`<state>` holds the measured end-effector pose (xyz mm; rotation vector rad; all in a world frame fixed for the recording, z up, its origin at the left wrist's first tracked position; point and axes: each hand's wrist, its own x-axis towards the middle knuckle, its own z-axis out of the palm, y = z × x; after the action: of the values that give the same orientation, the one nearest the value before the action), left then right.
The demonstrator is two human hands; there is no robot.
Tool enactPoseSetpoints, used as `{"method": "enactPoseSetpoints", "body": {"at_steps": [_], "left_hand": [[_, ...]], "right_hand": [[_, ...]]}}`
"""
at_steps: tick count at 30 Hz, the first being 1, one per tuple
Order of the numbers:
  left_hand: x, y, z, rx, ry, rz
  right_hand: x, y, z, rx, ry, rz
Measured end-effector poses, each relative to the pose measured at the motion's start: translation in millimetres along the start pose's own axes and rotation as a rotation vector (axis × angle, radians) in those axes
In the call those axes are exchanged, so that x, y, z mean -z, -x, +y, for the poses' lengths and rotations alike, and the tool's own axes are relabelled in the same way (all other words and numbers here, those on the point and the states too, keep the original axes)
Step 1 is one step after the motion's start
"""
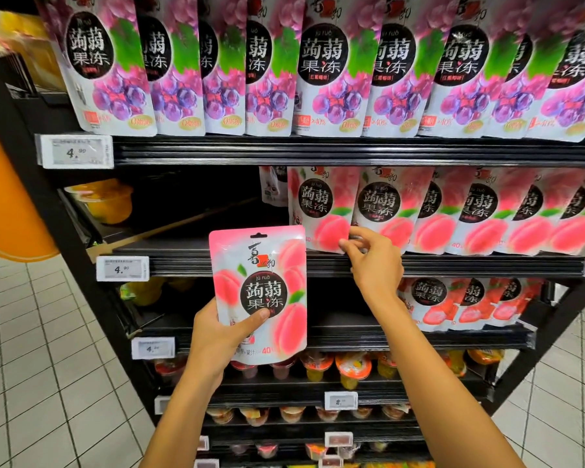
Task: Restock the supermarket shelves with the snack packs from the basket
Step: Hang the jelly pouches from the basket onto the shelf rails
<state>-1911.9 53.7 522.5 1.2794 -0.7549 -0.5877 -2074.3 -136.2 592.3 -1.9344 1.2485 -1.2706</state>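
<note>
My left hand (pixel 218 339) grips a pink peach jelly pack (pixel 260 292) by its lower left corner and holds it upright in front of the shelf edge. My right hand (pixel 374 256) reaches to the middle shelf (pixel 419 265), where its fingertips pinch the bottom edge of the leftmost standing peach pack (pixel 321 207). A row of the same peach packs (pixel 480 211) fills the right part of that shelf. The left part of the shelf is a dark gap. No basket is in view.
Purple grape jelly packs (pixel 318 62) line the top shelf. Strawberry packs (pixel 460 302) stand on the shelf below, with fruit cups (pixel 352 366) on the lower shelves. Price tags (pixel 122 268) hang on the shelf fronts. An orange pillar (pixel 7 204) stands at left over a tiled floor (pixel 48 383).
</note>
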Motion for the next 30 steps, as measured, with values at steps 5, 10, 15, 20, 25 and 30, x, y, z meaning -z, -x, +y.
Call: {"method": "enactPoseSetpoints", "body": {"at_steps": [5,10,15,20,25,30], "left_hand": [[1.1,-1.1,1.3,-0.003,-0.006,0.012],[-6.0,-3.0,1.7,0.002,0.012,0.015],[-14.8,-9.3,8.9,0.001,0.034,-0.007],[-21.2,-18.0,19.2,-0.011,0.045,-0.032],[-28.7,-27.8,30.9,-0.042,0.086,-0.050],[-31.2,-35.3,43.9,-0.079,0.091,-0.096]], "right_hand": [[10.7,-0.7,7.8,-0.024,0.017,0.020],[15.1,-2.2,11.8,-0.028,-0.026,0.014],[17.7,0.4,12.8,0.010,-0.101,0.094],[20.1,24.9,-1.6,0.160,-0.232,-0.017],[12.5,49.1,-17.3,-0.027,-0.511,-0.666],[10.8,44.4,-27.2,-0.085,-0.664,-0.528]]}}
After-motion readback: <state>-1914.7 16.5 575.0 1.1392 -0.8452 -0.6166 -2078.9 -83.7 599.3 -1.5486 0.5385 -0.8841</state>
